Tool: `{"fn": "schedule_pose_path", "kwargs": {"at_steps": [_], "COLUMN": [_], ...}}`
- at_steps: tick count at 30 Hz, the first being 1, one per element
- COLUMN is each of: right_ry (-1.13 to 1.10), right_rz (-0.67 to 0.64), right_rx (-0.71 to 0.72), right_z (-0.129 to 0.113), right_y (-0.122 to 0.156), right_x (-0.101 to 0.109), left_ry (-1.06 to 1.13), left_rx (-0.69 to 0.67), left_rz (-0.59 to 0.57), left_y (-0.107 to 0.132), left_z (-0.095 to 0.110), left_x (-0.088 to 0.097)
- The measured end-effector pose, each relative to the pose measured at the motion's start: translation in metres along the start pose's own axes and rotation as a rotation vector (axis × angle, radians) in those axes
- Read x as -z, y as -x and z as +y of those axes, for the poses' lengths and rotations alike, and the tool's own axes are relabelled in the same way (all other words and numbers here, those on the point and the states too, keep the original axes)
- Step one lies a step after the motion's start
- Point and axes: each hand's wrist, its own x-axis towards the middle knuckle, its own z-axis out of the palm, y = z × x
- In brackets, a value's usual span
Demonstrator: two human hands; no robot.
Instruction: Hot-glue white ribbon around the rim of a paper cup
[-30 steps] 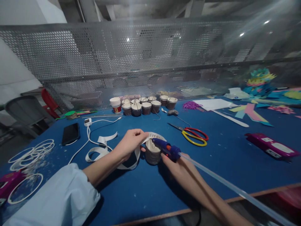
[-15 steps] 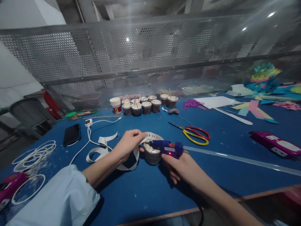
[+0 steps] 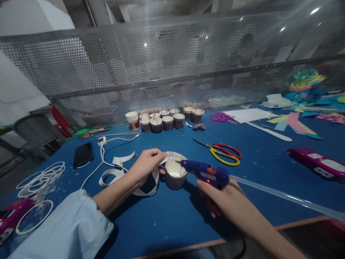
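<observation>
My left hand pinches a white printed ribbon between thumb and finger. The ribbon runs along the far rim of a small grey-wrapped paper cup standing on the table, and its loose tail curls below my wrist and off to the left. Dark lettering shows on the stretch by the rim. My right hand is wrapped round a blue hot glue gun, its red light on and a long clear glue stick poking out of the back. The nozzle points left, just above the cup's right rim.
Red-and-yellow-handled scissors lie beyond the glue gun. Several wrapped cups stand at the back beside stacked paper cups. A phone and white cable are on the left; a magenta device lies right, near paper strips.
My right hand has drawn the glue gun back to the right, so its nozzle has left the ribbon. My left hand keeps its pinch in about the same place.
</observation>
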Motion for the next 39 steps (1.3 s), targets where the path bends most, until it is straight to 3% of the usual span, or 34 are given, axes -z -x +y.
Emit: {"fn": "schedule_pose_path", "kwargs": {"at_steps": [12, 21, 27, 39], "right_ry": [0.109, -0.197, -0.166, -0.431], "right_rz": [-0.044, -0.114, -0.064, -0.162], "right_rx": [0.011, 0.045, 0.083, -0.003], "right_z": [-0.018, -0.006, -0.004, 0.003], "right_y": [-0.014, -0.021, -0.021, -0.021], "right_x": [-0.009, -0.018, -0.020, -0.024], "left_ry": [-0.017, -0.015, -0.019, -0.017], "left_rx": [0.034, 0.029, 0.037, 0.006], "left_rz": [0.021, 0.034, 0.039, 0.010], "left_y": [0.003, 0.002, 0.002, 0.001], "left_z": [0.004, 0.002, 0.001, -0.004], "left_x": [0.000, 0.000, 0.001, 0.002]}}
